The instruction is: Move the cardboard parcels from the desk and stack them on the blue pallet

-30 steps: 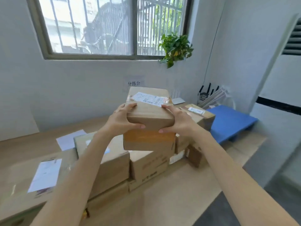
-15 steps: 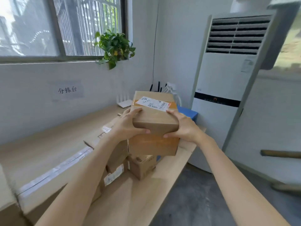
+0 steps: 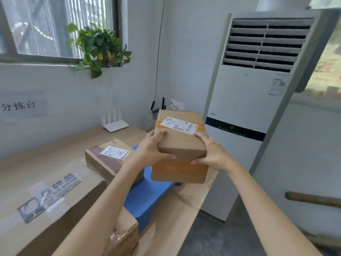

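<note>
Clearance first: blue pallet (image 3: 147,198) sits at 6 o'clock of the held parcel (image 3: 180,145), and its top face is bare where visible. Pallet's left side is boxed in:
- labelled parcel (image 3: 108,159) at 9 o'clock of the held one, just beside the pallet
- big carton (image 3: 46,200) at 8 o'clock
- small carton (image 3: 127,231) at 7 o'clock, just beside the pallet's near-left side

Right of the pallet, a narrow strip of desk (image 3: 186,209) runs to the desk edge, then drops to grey floor (image 3: 221,237) at 5 o'clock. Standing air conditioner (image 3: 249,108) fills 3 o'clock, close to the desk end. White router (image 3: 115,124) is on the desk at 10 o'clock. Potted plant (image 3: 97,47) is on the window ledge (image 3: 46,60) at 11 o'clock.

Grip: parcel is up in the air with both hands on it, tilted so top face and near face both show. Shipping label (image 3: 181,125) is on top.
- Left hand (image 3: 151,150) takes the near-left corner, fingers curled over onto the top face, thumb flat across the near face.
- Right hand (image 3: 212,154) mirrors it on the near-right corner, fingertips on top beside the label, thumb on the near face.
- Thumb tips point at each other, well apart, with the orange tape band (image 3: 179,167) just below them.

Parcel's bottom edge overlaps the pallet in view; whether it touches, cannot tell.
</note>
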Motion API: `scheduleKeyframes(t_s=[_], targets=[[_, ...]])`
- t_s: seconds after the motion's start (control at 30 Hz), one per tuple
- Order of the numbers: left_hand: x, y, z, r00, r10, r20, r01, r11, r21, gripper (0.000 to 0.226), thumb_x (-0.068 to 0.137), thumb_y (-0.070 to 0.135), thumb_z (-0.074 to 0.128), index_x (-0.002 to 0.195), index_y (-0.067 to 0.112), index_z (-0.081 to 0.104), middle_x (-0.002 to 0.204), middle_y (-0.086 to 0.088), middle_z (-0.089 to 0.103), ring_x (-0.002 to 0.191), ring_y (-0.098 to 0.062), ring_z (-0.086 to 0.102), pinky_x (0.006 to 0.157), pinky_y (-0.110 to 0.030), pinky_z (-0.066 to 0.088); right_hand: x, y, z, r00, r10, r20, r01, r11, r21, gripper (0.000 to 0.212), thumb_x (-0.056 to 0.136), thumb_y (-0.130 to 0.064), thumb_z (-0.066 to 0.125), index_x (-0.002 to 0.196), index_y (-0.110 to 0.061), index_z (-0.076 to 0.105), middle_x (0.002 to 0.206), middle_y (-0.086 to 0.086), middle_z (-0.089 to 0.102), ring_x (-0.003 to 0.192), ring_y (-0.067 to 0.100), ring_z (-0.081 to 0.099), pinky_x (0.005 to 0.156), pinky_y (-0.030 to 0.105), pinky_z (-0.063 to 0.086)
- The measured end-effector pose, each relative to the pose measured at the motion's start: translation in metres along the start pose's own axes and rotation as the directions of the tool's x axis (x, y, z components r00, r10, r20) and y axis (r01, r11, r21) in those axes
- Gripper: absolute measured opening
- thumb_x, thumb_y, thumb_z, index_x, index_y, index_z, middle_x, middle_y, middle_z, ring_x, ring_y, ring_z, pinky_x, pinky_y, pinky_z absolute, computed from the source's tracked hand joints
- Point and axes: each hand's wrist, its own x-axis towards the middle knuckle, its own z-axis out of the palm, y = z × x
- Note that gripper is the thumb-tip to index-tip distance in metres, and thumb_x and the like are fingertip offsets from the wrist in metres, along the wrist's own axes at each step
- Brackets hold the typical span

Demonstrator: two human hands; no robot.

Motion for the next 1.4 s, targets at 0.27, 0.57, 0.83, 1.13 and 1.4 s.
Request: scheduleKeyframes(t_s=[0.27, 0.57, 0.83, 1.13, 1.4], targets=[[0.097, -0.041, 0.036, 0.986, -0.134, -0.101, 0.136, 0.991, 0.010, 0.096, 0.063, 0.051, 0.082, 0.143, 0.037, 0.032, 0.151, 0.003, 0.026, 0.131, -0.024, 0.036, 0.094, -0.033, 0.035, 0.130, 0.052, 0.010, 0.992, -0.077, 0.096, 0.078, 0.997, 0.001, 0.107, 0.064, -0.025, 0.088, 0.148, -0.038, 0.024, 0.148, 0.003, 0.030, 0.133, 0.025, 0.035, 0.110, 0.041, 0.032], [0.148, -0.119, 0.070, 0.891, -0.401, -0.212, 0.414, 0.910, 0.023, 0.101, 0.057, 0.054, 0.080, 0.142, 0.036, 0.029, 0.149, 0.002, 0.025, 0.126, -0.025, 0.041, 0.099, -0.044, 0.042, 0.273, 0.092, 0.079, 0.905, -0.287, 0.313, 0.270, 0.958, 0.097, 0.105, 0.064, -0.020, 0.088, 0.147, -0.042, 0.025, 0.147, -0.002, 0.028, 0.131, 0.020, 0.034, 0.104, 0.036, 0.034], [0.159, -0.168, 0.122, 0.738, -0.628, -0.245, 0.664, 0.741, 0.102, 0.110, 0.060, 0.037, 0.085, 0.147, 0.039, 0.019, 0.157, -0.003, 0.014, 0.137, -0.029, 0.027, 0.111, -0.045, 0.029, 0.351, 0.131, 0.151, 0.754, -0.448, 0.480, 0.391, 0.894, 0.220, 0.107, 0.059, -0.023, 0.088, 0.142, -0.047, 0.026, 0.151, -0.004, 0.024, 0.141, 0.020, 0.024, 0.109, 0.048, 0.035], [0.149, -0.193, 0.148, 0.661, -0.666, -0.346, 0.751, 0.575, 0.325, 0.110, 0.064, 0.028, 0.081, 0.149, 0.041, 0.011, 0.157, -0.005, 0.015, 0.144, -0.030, 0.013, 0.115, -0.051, 0.016, 0.370, 0.151, 0.206, 0.678, -0.572, 0.462, 0.469, 0.820, 0.328, 0.103, 0.056, -0.025, 0.084, 0.138, -0.049, 0.026, 0.137, -0.010, 0.030, 0.124, 0.013, 0.034, 0.094, 0.045, 0.047], [0.154, -0.199, 0.153, 0.619, -0.695, -0.365, 0.779, 0.604, 0.170, 0.111, 0.068, 0.011, 0.079, 0.149, 0.044, 0.011, 0.159, -0.003, 0.005, 0.147, -0.025, -0.004, 0.115, -0.050, -0.011, 0.386, 0.151, 0.219, 0.648, -0.594, 0.477, 0.472, 0.805, 0.361, 0.104, 0.058, -0.025, 0.086, 0.140, -0.047, 0.026, 0.145, -0.006, 0.027, 0.137, 0.020, 0.026, 0.100, 0.046, 0.043]])
